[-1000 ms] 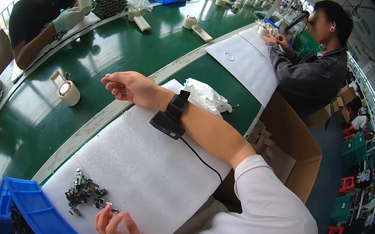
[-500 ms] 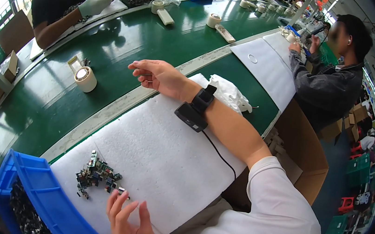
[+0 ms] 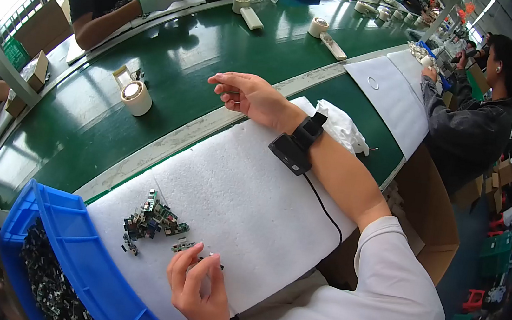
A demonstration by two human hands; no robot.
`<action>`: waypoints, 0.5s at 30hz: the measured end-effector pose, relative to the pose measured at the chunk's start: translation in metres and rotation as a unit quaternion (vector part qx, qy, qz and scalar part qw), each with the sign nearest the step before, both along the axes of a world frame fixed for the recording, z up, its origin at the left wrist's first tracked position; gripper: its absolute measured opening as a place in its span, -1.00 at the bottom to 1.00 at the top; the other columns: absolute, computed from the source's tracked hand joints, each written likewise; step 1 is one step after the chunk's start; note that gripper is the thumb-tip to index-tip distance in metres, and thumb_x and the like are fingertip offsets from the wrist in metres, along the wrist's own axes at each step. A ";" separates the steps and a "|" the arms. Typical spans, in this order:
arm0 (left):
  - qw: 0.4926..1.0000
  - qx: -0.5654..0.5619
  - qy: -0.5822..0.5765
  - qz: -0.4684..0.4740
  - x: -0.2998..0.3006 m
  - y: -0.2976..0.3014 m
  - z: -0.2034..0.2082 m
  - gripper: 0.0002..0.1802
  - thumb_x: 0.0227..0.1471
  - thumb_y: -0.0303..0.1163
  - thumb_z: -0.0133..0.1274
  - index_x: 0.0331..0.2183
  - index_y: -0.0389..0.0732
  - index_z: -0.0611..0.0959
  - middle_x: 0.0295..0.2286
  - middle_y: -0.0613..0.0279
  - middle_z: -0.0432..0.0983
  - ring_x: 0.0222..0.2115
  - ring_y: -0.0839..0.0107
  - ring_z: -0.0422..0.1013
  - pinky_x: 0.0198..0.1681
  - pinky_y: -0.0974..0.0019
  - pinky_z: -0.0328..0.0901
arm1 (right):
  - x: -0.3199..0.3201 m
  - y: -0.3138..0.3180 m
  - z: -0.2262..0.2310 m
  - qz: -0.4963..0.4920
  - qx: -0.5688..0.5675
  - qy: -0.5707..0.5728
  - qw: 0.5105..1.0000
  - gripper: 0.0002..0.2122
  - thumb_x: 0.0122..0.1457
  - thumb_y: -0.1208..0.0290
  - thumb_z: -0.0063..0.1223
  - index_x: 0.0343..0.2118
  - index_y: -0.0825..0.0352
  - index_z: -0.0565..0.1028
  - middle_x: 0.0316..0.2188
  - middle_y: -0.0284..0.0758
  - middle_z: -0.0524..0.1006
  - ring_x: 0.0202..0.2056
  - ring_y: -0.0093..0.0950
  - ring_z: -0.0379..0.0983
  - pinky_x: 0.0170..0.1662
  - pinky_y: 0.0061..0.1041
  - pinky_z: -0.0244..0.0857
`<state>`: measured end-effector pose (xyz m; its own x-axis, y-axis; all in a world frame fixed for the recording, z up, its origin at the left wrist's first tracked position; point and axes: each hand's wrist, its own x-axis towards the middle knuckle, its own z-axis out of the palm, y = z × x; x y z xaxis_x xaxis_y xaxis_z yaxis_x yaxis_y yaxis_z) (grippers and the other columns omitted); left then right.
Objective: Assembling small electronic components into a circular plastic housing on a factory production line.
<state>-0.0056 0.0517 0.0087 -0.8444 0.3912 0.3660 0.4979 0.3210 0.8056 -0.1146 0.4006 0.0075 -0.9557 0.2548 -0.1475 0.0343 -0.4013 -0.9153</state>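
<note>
My left hand hovers palm-up over the near part of a white foam sheet, fingers bent and apart. Beside its fingertips lies a small circuit board, and another small piece shows behind them; neither looks gripped. Just beyond is a loose pile of small green circuit boards. My right hand reaches over the far edge of the sheet to the rim of the green conveyor belt. Its fingers are loosely curled and apart, with nothing visible in them. A black device with a cable is strapped to that wrist.
At the left, a blue bin is full of small dark parts. A cream round unit sits on the belt. A crumpled white bag lies behind my right wrist, and a cardboard box stands right. Co-workers sit across and at right.
The whole view has shifted, so most things appear farther right. My left hand's fingers have bent more, and small boards now show around its fingertips. My right hand keeps nearly the same pose.
</note>
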 end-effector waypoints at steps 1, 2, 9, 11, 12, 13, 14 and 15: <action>1.000 -0.001 -0.001 -0.008 0.000 0.001 0.001 -0.77 -0.12 -0.72 0.24 -0.34 -0.24 0.70 -0.16 0.07 0.60 -0.06 0.10 0.45 -0.09 0.21 0.40 | 0.000 -0.001 0.000 0.000 0.002 0.001 1.000 -0.74 0.37 0.25 0.06 -0.04 0.31 0.55 -0.35 -0.52 0.53 -0.35 -0.72 0.39 -0.22 -0.68 0.36; 1.000 -0.002 -0.003 -0.016 0.000 0.002 0.002 -0.77 -0.12 -0.72 0.23 -0.34 -0.24 0.70 -0.16 0.07 0.60 -0.06 0.10 0.45 -0.09 0.21 0.40 | 0.000 -0.001 0.000 0.002 0.000 0.002 1.000 -0.74 0.37 0.25 0.06 -0.04 0.31 0.55 -0.35 -0.52 0.53 -0.35 -0.72 0.39 -0.22 -0.68 0.36; 0.999 -0.016 0.019 -0.029 -0.002 0.002 0.003 -0.79 -0.13 -0.69 0.26 -0.36 -0.24 0.70 -0.21 0.09 0.62 -0.08 0.11 0.46 -0.05 0.18 0.37 | 0.000 -0.001 -0.001 0.002 0.009 0.001 1.000 -0.74 0.38 0.25 0.04 -0.04 0.32 0.55 -0.34 -0.53 0.52 -0.34 -0.73 0.39 -0.21 -0.69 0.37; 0.999 -0.024 0.023 -0.035 -0.001 0.002 0.005 -0.79 -0.14 -0.68 0.27 -0.37 -0.24 0.70 -0.23 0.12 0.62 -0.09 0.12 0.46 -0.03 0.16 0.36 | -0.001 -0.001 -0.001 0.002 0.008 0.000 1.000 -0.74 0.38 0.25 0.04 -0.04 0.32 0.55 -0.34 -0.53 0.52 -0.34 -0.73 0.39 -0.21 -0.69 0.37; 0.999 -0.024 0.023 -0.036 -0.001 0.002 0.005 -0.79 -0.14 -0.68 0.27 -0.37 -0.24 0.70 -0.23 0.12 0.62 -0.09 0.12 0.46 -0.03 0.16 0.36 | -0.001 -0.002 -0.001 0.001 0.009 0.000 1.000 -0.74 0.38 0.25 0.04 -0.04 0.32 0.55 -0.34 -0.53 0.51 -0.34 -0.73 0.39 -0.21 -0.69 0.37; 0.999 -0.023 0.023 -0.036 -0.001 0.002 0.004 -0.79 -0.15 -0.67 0.28 -0.37 -0.24 0.70 -0.24 0.14 0.63 -0.09 0.12 0.46 -0.02 0.16 0.35 | 0.000 -0.002 -0.001 0.001 0.009 -0.001 1.000 -0.74 0.38 0.25 0.04 -0.04 0.32 0.55 -0.34 -0.53 0.51 -0.34 -0.73 0.39 -0.21 -0.69 0.36; 0.999 -0.022 0.022 -0.037 -0.002 0.001 0.004 -0.79 -0.15 -0.66 0.28 -0.36 -0.23 0.71 -0.25 0.15 0.63 -0.10 0.12 0.46 -0.01 0.15 0.35 | 0.000 -0.002 -0.001 0.000 0.008 -0.001 1.000 -0.74 0.38 0.25 0.04 -0.04 0.32 0.55 -0.34 -0.53 0.51 -0.34 -0.73 0.39 -0.21 -0.69 0.36; 0.999 -0.021 0.021 -0.037 -0.002 0.001 0.004 -0.79 -0.15 -0.65 0.29 -0.36 -0.23 0.71 -0.26 0.17 0.64 -0.10 0.12 0.46 0.00 0.14 0.34 | 0.000 -0.002 -0.001 0.001 0.008 -0.001 1.000 -0.74 0.38 0.25 0.04 -0.04 0.32 0.55 -0.34 -0.53 0.51 -0.34 -0.73 0.38 -0.21 -0.69 0.36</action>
<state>-0.0073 0.0524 0.0124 -0.7968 0.4676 0.3827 0.5547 0.3149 0.7701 -0.1150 0.3988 0.0067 -0.9560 0.2553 -0.1444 0.0361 -0.3862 -0.9217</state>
